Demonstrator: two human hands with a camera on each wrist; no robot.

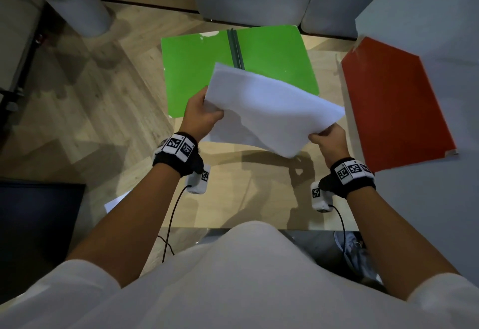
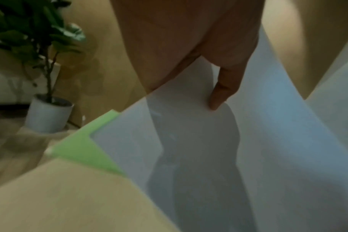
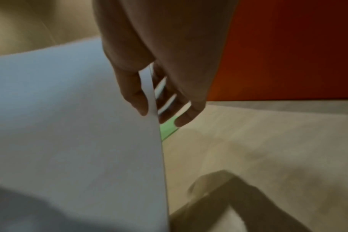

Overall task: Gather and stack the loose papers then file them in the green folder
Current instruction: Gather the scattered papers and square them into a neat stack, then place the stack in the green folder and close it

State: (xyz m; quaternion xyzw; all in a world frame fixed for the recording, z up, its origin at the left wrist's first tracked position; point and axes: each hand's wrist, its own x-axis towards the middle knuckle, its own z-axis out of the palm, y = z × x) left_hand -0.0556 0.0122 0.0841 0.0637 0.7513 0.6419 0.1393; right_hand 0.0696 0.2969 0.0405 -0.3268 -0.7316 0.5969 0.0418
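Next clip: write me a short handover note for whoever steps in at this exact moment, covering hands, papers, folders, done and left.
Left hand grips the left edge of the white paper stack; right hand pinches its right corner.
The stack is held above the wooden table, partly over the open green folder. A closed red folder lies to the right.
Done: stack gathered.
Left: one white sheet corner shows by the left forearm; file the stack in the green folder.

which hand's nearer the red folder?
Right. The right hand grips the papers beside the red folder; the left hand holds their far side, over the green folder.
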